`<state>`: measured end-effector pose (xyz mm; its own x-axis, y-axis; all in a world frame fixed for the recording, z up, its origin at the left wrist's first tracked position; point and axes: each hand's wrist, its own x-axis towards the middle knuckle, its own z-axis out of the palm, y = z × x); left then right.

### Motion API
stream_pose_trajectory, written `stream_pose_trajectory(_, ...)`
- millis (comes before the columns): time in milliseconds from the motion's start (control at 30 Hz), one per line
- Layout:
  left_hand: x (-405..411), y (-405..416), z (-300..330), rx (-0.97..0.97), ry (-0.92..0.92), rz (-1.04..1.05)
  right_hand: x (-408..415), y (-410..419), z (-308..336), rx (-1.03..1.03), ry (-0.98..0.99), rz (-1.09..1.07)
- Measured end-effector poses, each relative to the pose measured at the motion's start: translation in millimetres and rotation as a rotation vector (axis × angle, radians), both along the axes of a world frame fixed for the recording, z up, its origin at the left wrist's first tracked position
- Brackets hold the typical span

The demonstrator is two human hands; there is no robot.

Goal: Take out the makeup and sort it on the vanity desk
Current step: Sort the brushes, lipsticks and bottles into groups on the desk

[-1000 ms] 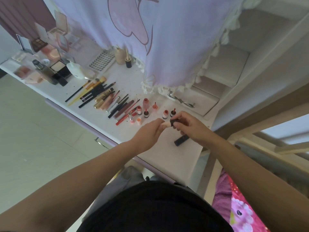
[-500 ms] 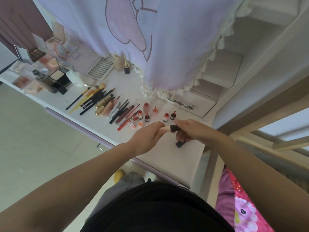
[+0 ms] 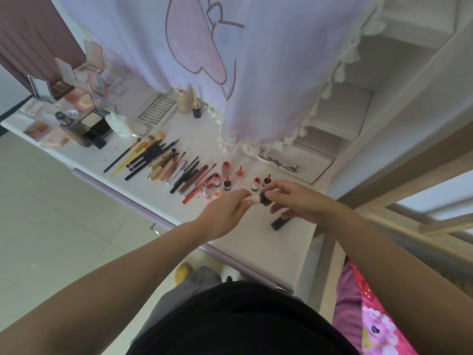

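Note:
Both my hands meet over the right part of the white vanity desk (image 3: 256, 242). My left hand (image 3: 227, 211) pinches the pale beige end of a small makeup stick (image 3: 256, 199). My right hand (image 3: 294, 201) grips its black end (image 3: 263, 199). A dark navy tube (image 3: 280, 222) lies on the desk just under my right hand. Small red and pink bottles (image 3: 225, 175) stand in a row beyond my hands. Left of them lie lip pencils and lipsticks (image 3: 184, 172), then brushes (image 3: 143, 153).
Compacts, palettes and a dark bottle (image 3: 71, 124) crowd the desk's far left end. A white squeeze bottle (image 3: 119, 125) and a gridded tray (image 3: 157, 111) lie behind the brushes. A lilac curtain (image 3: 243, 73) hangs over the back. An eyelash curler (image 3: 279, 160) rests on a white box.
My two hands stayed together on the makeup stick and shifted slightly. The view tilted a little; the items on the desk have not moved.

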<state>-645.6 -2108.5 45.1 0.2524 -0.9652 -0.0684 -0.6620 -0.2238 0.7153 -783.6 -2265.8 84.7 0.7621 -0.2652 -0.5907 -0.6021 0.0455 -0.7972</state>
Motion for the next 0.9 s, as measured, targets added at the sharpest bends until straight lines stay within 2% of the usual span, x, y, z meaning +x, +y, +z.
stream_pose_trajectory(100,-2,0,0,-0.018,0.006,-0.001,1,2,1,-0.057,0.079,0.005)
stream_pose_trajectory(200,-2,-1,0,-0.016,0.036,0.002,-3,-2,-1,-0.055,0.009,0.036)
stream_pose_trajectory(300,-3,-2,4,0.031,0.157,0.033,-8,-3,-1,0.018,-0.008,0.01)
stream_pose_trajectory(367,-4,-4,7,0.109,0.23,0.05,-7,-1,-1,-0.039,0.043,0.055)
stream_pose_trajectory(433,0,-3,11,0.277,0.417,0.022,-9,0,0,-0.093,0.06,0.134)
stream_pose_trajectory(533,16,9,13,0.486,0.849,0.01,-20,-12,2,-0.13,0.07,0.161)
stream_pose_trajectory(700,17,23,3,0.397,1.241,0.19,-34,-20,-6,0.049,0.074,-0.096)
stream_pose_trajectory(733,12,21,0,0.376,1.253,0.211,-33,-16,-8,0.074,0.079,-0.105)
stream_pose_trajectory(800,2,14,-5,0.355,1.137,0.25,-30,-7,-14,0.1,0.082,-0.104)
stream_pose_trajectory(900,-10,4,-13,0.338,0.709,0.316,-25,5,-23,0.134,0.066,-0.191)
